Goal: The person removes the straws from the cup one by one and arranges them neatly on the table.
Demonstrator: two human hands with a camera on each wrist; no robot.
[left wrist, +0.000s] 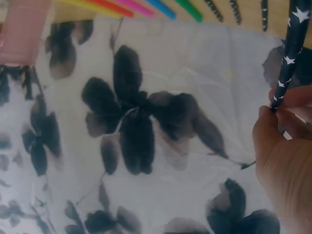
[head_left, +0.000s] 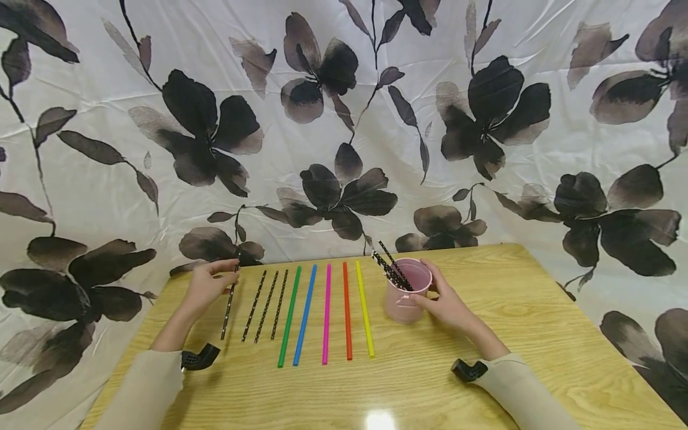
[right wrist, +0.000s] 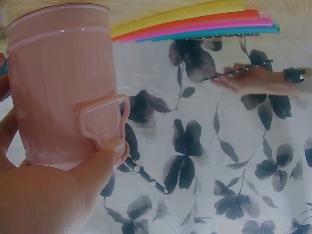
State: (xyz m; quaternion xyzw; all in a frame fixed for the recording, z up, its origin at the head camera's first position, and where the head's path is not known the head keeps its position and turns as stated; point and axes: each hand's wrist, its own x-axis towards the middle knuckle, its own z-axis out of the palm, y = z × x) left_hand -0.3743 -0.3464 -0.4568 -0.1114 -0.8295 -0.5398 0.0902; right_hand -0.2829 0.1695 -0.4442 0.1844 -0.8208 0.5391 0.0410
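Between thumb and fingers, my left hand (head_left: 207, 288) pinches a black straw with white stars (left wrist: 291, 48) near its far end. In the head view, that straw slants down toward the table at the left of a row. My right hand (head_left: 447, 300) grips the side of a small pink bucket (head_left: 400, 307) with little handles, its thumb by one handle in the right wrist view. Several black-and-white patterned straws (head_left: 396, 276) lean inside the bucket, their lower ends hidden. Beside my left hand lie three black patterned straws (head_left: 267, 306).
Green (head_left: 289, 316), blue (head_left: 304, 315), pink (head_left: 326, 314), red (head_left: 347, 310) and yellow (head_left: 365, 309) straws lie side by side between the hands. A wooden table (head_left: 419, 382) bears everything. Floral cloth (head_left: 398, 149) hangs behind its far edge.
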